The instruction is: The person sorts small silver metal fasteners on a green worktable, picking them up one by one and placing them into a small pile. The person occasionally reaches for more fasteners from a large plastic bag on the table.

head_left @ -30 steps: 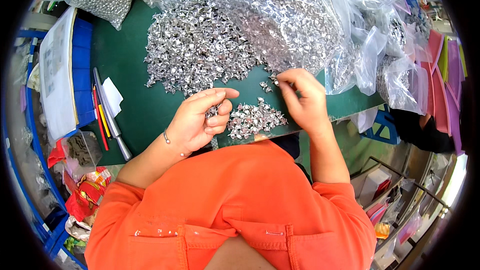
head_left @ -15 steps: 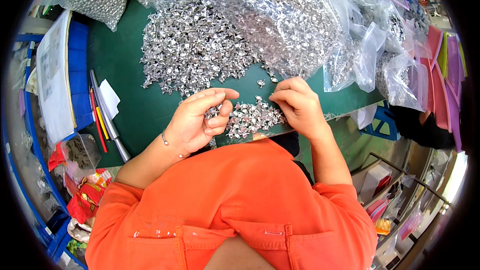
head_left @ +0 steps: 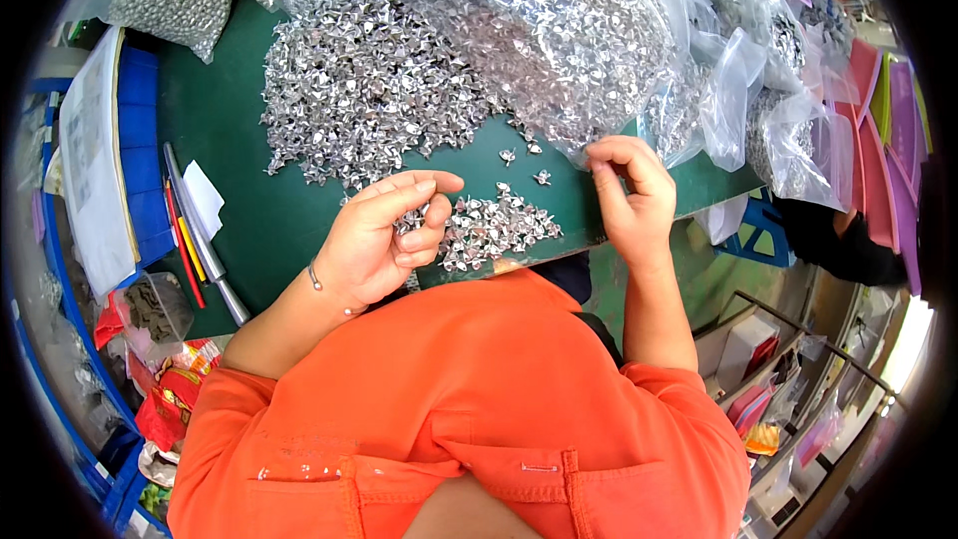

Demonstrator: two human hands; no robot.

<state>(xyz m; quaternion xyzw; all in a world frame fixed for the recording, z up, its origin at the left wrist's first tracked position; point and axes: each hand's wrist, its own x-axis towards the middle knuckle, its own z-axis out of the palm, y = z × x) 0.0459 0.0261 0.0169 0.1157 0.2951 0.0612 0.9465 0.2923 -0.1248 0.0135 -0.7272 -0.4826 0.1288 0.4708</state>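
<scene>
My left hand (head_left: 374, 240) is half closed just left of a small pile of shiny silver metal pieces (head_left: 499, 228) at the table's near edge. Some of these small pronged pieces show between its curled fingers and palm, while the index finger points right. To the right, my right hand (head_left: 639, 202) is raised with thumb and fingertips pinched together beside the edge of a clear plastic bag (head_left: 589, 60). Whatever its fingertips hold, if anything, is too small to make out. A few loose pieces (head_left: 542, 178) lie between the small pile and the big heap (head_left: 369, 90) beyond.
The green tabletop (head_left: 235, 180) carries a metal tapered rod (head_left: 200, 225) and pens (head_left: 185, 245) at the left, by a blue bin (head_left: 145, 160). A filled bag of silver beads (head_left: 170, 0) is far left. More plastic bags (head_left: 798, 150) crowd the right, near pink and purple sheets (head_left: 873, 155).
My right hand has moved right, away from the small pile, and up toward the bag's edge. Another loose piece now lies above the pile. My left hand keeps its pose.
</scene>
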